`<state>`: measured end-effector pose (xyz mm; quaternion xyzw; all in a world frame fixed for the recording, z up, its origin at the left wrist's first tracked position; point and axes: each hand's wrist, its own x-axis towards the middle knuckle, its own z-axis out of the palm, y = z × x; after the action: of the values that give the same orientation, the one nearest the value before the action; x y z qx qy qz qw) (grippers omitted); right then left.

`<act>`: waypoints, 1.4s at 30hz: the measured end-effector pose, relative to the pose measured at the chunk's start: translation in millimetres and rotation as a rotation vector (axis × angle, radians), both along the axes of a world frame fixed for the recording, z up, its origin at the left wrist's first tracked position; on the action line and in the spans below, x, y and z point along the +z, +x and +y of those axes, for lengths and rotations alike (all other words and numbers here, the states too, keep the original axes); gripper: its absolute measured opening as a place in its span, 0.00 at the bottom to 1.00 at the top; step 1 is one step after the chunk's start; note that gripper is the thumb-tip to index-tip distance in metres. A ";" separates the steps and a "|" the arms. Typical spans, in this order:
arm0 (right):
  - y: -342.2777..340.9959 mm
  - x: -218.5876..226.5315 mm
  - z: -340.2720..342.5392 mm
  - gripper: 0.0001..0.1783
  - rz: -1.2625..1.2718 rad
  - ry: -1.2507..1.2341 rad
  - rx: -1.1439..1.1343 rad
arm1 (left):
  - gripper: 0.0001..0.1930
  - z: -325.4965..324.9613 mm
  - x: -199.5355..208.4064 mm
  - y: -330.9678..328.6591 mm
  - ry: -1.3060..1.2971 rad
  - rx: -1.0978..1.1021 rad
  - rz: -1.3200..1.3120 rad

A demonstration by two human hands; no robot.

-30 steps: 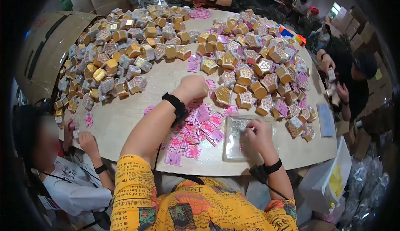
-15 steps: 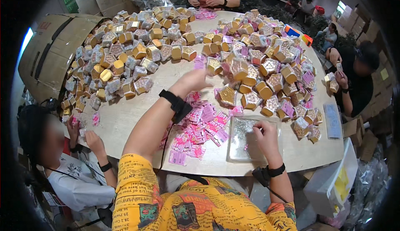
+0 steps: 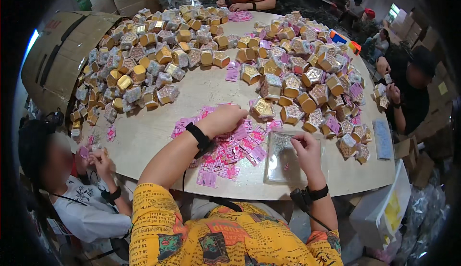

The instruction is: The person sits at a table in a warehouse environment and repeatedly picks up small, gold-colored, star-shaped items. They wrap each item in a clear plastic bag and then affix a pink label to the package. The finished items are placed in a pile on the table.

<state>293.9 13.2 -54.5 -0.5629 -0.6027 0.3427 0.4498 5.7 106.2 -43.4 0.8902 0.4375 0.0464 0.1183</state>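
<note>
My left hand (image 3: 225, 118) is low over a loose pile of pink printed cards (image 3: 229, 154), its fingers curled down at the pile's far edge. Whatever its fingertips hold is hidden. My right hand (image 3: 308, 151) is above a shallow clear plastic tray (image 3: 274, 174), thumb and forefinger pinched together. Anything in that pinch is too small to make out. Small thin silvery pieces and a tiny pink bit (image 3: 286, 167) lie in the tray. Just beyond my left hand sits a gold faceted box (image 3: 263, 108) in clear wrap, at the near edge of the right heap.
Heaps of wrapped gold boxes cover the table's far left (image 3: 139, 71) and right (image 3: 307, 81), some on the right with pink cards. A cardboard carton (image 3: 57, 54) stands at left. Co-workers sit left, right and opposite. A blue-white packet (image 3: 382, 139) lies at the right edge.
My left hand has come back from the right heap to the pink cards, its fingers now curled. A box blurred in motion at that heap now rests there. My right hand stays pinched over the tray.
</note>
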 end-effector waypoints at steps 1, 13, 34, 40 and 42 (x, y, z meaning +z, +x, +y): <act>-2.0 0.3 0.9 0.04 0.097 -0.049 -0.002 | 0.15 0.7 -1.5 -0.5 -0.002 -0.002 0.020; -80.3 36.7 15.0 0.04 0.754 -0.429 0.139 | 0.16 -3.1 2.2 -47.8 -0.510 0.207 -1.019; -185.2 6.4 23.9 0.07 0.938 -0.181 -0.041 | 0.15 -61.5 25.3 -45.6 -0.164 0.144 -1.081; -190.3 24.0 11.3 0.05 1.241 -0.432 0.072 | 0.14 -72.9 42.7 -38.6 -0.049 0.075 -1.127; -191.8 30.6 7.9 0.05 1.278 -0.476 0.071 | 0.14 -73.1 42.8 -39.0 -0.016 0.093 -1.137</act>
<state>102.1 21.1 -23.9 -0.3133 -0.1449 0.7456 0.5700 -33.2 33.1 -0.6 0.7040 0.3441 0.5201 0.3399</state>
